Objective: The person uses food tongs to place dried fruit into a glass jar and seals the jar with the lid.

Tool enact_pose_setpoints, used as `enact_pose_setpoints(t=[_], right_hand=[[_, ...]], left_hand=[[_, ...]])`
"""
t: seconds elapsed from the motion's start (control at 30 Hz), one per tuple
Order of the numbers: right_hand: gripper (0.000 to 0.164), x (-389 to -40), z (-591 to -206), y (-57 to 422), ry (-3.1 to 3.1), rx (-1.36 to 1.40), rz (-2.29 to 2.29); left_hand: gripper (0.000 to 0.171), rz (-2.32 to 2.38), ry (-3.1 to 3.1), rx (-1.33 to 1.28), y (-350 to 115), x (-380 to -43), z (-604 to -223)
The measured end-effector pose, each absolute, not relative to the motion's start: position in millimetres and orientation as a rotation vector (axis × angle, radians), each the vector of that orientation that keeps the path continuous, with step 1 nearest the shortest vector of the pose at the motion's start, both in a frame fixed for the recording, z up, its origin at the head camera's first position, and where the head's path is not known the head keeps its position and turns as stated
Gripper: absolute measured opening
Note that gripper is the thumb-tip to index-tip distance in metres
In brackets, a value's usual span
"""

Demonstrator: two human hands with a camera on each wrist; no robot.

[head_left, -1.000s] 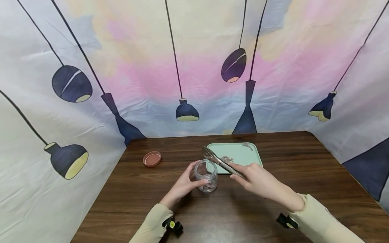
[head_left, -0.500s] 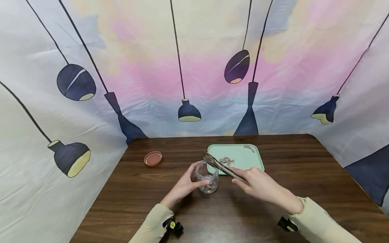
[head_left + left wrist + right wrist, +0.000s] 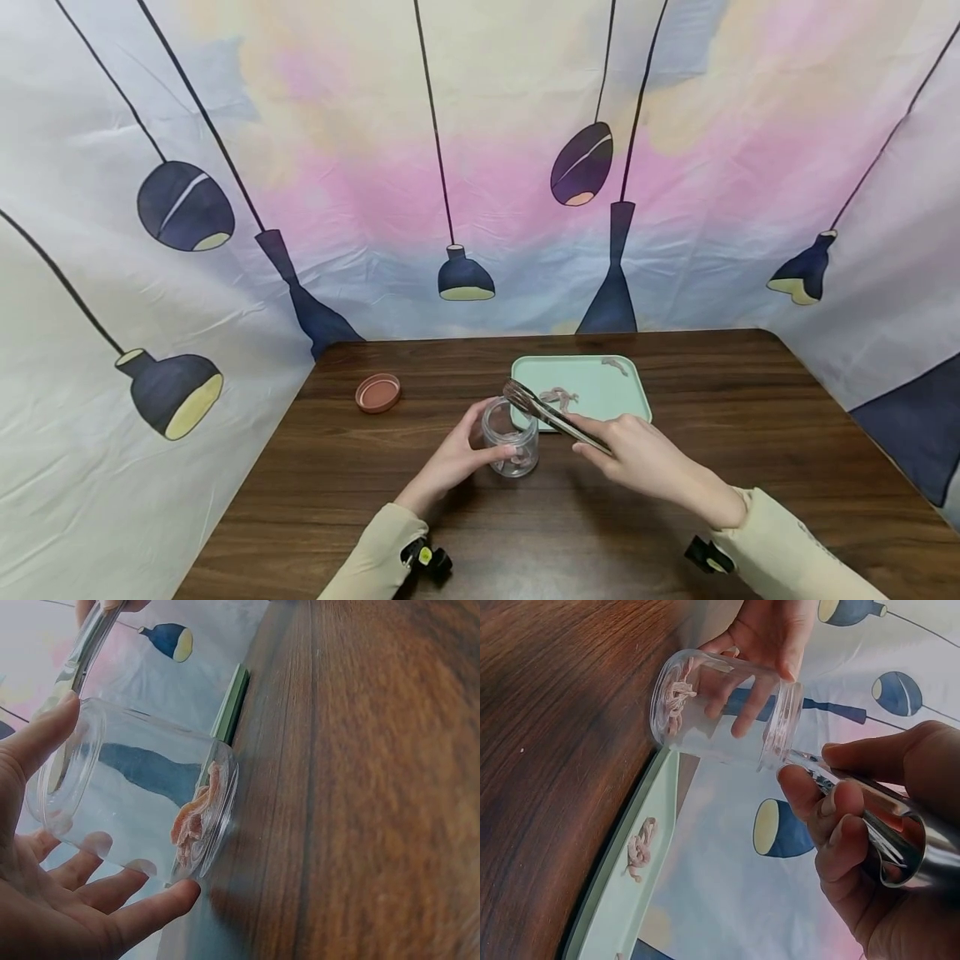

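Note:
My left hand (image 3: 450,458) holds a clear jar (image 3: 522,461), fingers and thumb around its side. At the bottom of the jar, pinkish shredded strips (image 3: 196,816) show through the wall in the left wrist view. My right hand (image 3: 641,454) grips metal tongs (image 3: 557,417), whose head is at the jar's open mouth. Whether anything is between the tong tips cannot be made out. Just behind the jar lies a pale green tray (image 3: 607,400) with a clump of pinkish strips (image 3: 640,849) near its left side and a smaller strip (image 3: 615,365) at its far right corner.
A reddish-brown round lid (image 3: 378,393) lies on the dark wooden table (image 3: 315,500) to the left of the tray. Behind the table hangs a cloth backdrop (image 3: 360,183) printed with lamps.
The head view has shifted slightly. Against the jar's mouth, the tongs' head looks a little narrower than a second ago. Both hands keep their holds.

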State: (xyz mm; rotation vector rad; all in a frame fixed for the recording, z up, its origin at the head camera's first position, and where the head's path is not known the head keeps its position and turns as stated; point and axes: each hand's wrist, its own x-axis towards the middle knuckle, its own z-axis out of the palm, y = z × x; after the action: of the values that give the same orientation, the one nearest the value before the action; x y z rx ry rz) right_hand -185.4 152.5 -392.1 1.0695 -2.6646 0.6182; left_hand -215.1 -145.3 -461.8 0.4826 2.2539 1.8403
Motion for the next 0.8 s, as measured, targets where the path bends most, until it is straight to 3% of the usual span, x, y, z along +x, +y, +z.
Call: enact_pose_setpoints(t=[0.53,0.8], right_hand=[[0.064,-184.2,-399.6,153.9,-2.681,0.977,0.563],[0.07,-183.4,-401.4,152.0,-2.659,0.896,0.612]], left_hand=[[0.079,1.803,2.309,0.441,-144.7,-214.5,-461.5],[0.093,1.745,2.381,0.38,-145.5,-213.5,-461.4]])
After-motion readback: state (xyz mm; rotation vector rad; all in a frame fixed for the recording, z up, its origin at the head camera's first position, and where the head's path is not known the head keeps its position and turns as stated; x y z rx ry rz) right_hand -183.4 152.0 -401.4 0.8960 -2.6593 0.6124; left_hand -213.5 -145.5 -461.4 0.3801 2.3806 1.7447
